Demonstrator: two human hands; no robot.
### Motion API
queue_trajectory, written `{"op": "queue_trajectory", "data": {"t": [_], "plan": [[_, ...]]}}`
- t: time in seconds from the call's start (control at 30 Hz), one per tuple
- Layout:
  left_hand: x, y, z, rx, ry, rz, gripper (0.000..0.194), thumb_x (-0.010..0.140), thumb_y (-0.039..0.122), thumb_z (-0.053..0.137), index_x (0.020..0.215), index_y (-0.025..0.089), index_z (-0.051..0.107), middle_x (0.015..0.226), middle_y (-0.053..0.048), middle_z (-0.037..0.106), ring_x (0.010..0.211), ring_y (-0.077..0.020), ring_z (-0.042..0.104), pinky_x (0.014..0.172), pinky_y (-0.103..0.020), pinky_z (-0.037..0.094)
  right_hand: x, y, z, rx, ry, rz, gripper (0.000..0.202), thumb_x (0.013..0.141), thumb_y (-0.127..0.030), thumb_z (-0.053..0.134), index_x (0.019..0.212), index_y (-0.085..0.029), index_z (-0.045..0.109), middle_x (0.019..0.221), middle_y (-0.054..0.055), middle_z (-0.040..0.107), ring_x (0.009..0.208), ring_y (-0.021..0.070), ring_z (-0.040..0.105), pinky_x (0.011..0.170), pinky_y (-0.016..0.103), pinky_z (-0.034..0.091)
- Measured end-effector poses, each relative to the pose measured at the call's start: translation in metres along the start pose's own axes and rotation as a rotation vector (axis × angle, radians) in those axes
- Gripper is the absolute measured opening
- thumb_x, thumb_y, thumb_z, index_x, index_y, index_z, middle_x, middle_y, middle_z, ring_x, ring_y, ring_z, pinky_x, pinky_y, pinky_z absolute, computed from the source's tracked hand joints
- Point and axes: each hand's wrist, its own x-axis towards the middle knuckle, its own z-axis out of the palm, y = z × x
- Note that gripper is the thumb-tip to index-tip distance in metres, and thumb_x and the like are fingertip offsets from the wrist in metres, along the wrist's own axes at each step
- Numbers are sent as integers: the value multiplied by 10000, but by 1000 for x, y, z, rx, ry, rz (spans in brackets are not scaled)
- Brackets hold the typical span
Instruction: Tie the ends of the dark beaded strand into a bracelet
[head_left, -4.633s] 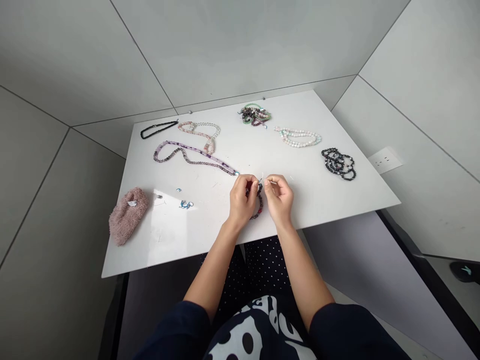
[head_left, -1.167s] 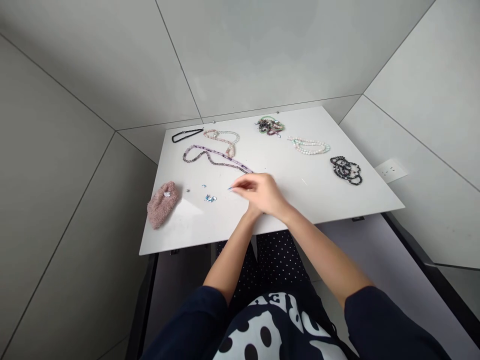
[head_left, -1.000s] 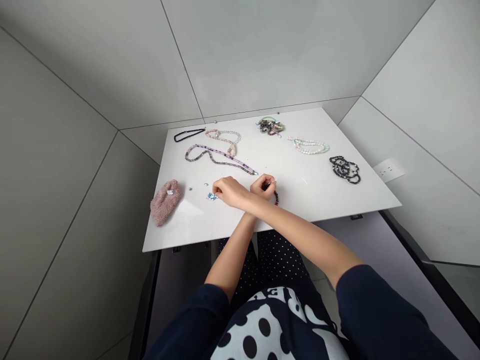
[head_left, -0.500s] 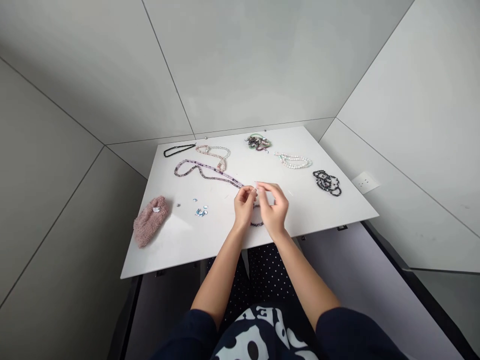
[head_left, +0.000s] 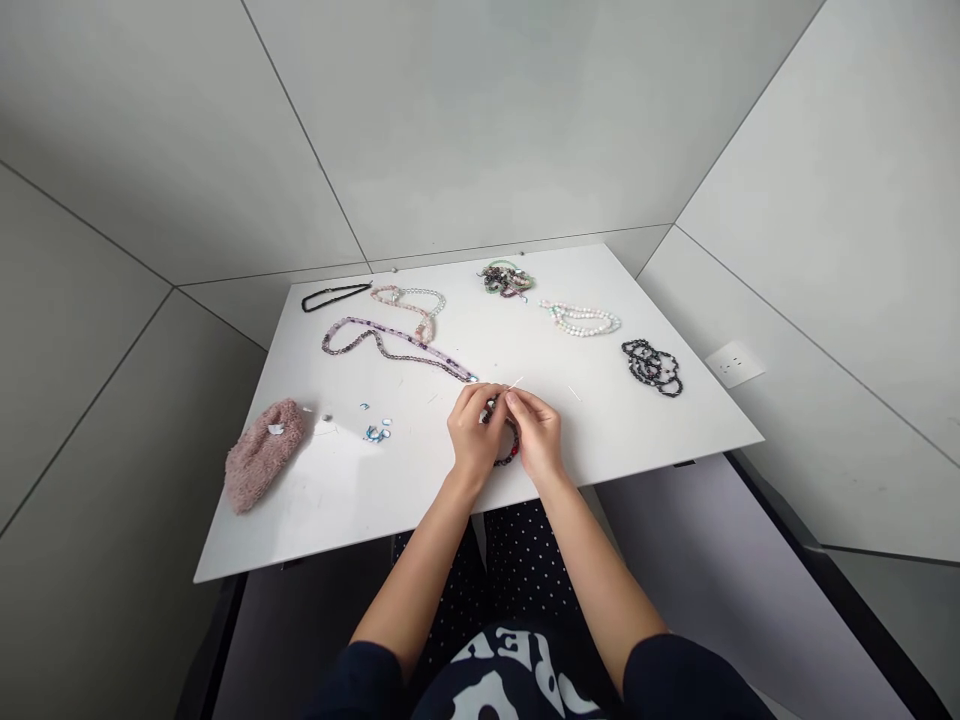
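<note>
The left hand [head_left: 472, 432] and the right hand [head_left: 540, 436] meet at the fingertips, palms turned inward. The fingers of both are curled, each thumb pinched against the index finger. Behind the hands, the wrists [head_left: 466, 480] are nearly straight and the forearms [head_left: 416, 570] diverge toward the body.

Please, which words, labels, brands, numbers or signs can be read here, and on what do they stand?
No whole word, number or sign is readable.
Shirt: large white letters, partly cut off; unreadable as a word.
Pink plush: white patch, too small to read.
Bracelet: no text visible.
</note>
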Motion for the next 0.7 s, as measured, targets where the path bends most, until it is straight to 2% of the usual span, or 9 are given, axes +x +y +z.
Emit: {"op": "queue_trajectory", "data": {"t": [0.23,0.37,0.47,0.6,0.7], "plan": [[-5,-12,6,161,36,244,134,923,219,640,990,226,755,880,-61,734,817,-173,664,743,-324,544,5,-1,0,73,118,14,226,652,-376,847,757,-193,767,825,51,778,808,199,709,853,387,578],[-7,-12,8,141,22,277,157,904,191,663,1019,232,761,885,-52,754,804,-168,682,742,-316,553,6,-1,-1,61,172,-17,234,653,-386,829,713,-183,730,760,40,746,757,188,687,795,374,581],[-7,-7,6,71,7,179,140,901,211,671,995,236,771,896,-48,767,812,-166,695,742,-315,565,6,1,-1,29,177,-50,258,674,-404,817,754,-178,722,782,42,742,774,187,685,798,367,578],[-3,3,1,-90,-47,-83,128,890,287,689,970,245,779,939,-47,777,871,-186,715,782,-344,580,6,2,-1,13,139,-83,271,723,-421,798,819,-180,720,831,45,741,808,184,688,818,356,577],[-1,6,-2,-188,-74,-218,138,873,326,705,944,236,783,946,-52,776,888,-190,715,801,-341,576,6,2,-1,-43,107,-127,271,760,-437,772,840,-184,714,860,53,744,841,187,690,817,336,572]]}}
